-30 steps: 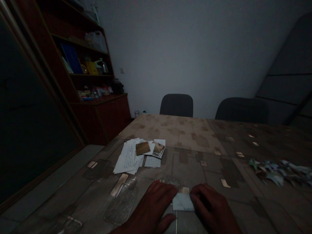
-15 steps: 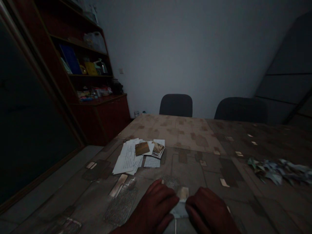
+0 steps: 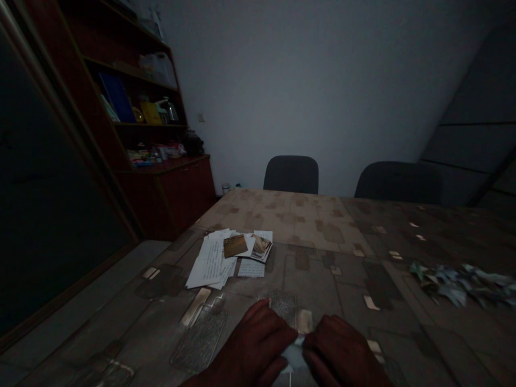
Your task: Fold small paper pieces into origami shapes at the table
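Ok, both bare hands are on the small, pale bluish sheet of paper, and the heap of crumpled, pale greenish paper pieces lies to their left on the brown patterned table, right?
Not quite: the heap lies to the right of the left hand and right hand, as the head view shows. The rest stands.

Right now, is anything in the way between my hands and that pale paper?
Nothing visible stands in the way: the left hand and right hand both touch the pale paper between them. The printed sheets lie farther off, to the left.
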A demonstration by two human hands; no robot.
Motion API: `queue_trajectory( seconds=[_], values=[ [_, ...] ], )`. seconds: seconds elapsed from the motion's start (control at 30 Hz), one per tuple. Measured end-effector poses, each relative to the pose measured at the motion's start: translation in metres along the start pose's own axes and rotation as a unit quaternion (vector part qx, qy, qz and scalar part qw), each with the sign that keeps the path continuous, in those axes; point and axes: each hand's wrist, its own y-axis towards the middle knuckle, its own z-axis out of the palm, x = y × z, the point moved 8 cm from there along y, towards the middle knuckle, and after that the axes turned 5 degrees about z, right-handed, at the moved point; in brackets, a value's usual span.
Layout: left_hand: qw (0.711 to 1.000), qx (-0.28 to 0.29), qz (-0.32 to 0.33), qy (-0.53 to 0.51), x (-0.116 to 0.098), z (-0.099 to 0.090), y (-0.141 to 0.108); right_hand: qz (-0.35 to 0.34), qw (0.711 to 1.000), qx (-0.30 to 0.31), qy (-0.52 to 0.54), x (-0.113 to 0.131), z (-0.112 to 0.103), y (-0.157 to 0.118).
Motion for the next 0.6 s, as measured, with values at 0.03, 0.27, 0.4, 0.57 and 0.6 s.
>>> queue_trajectory(
  seconds=[0.03,0.27,0.4,0.57,0.6],
  values=[
    [1.0,-0.003,0.003,0.001,0.0,0.0005,-0.0004,0.002,1.0,0.002,0.0,-0.0003,0.0008,0.0002],
    [1.0,0.003,0.012,0.025,0.0003,0.0036,-0.0012,0.005,1.0,0.012,0.012,-0.0028,0.006,-0.0021],
    [0.999,0.0,0.016,0.032,0.0005,0.0049,-0.0027,-0.009,1.0,0.011,0.027,0.0,0.0054,-0.0004],
    [0.999,0.003,0.016,0.031,0.001,0.0071,-0.0027,-0.002,0.999,0.019,0.031,0.0002,0.0047,0.0011],
    [0.999,-0.005,0.019,0.032,0.0008,0.0067,-0.0025,-0.002,0.999,0.02,0.032,0.0003,0.0044,0.0007]
  ],
)
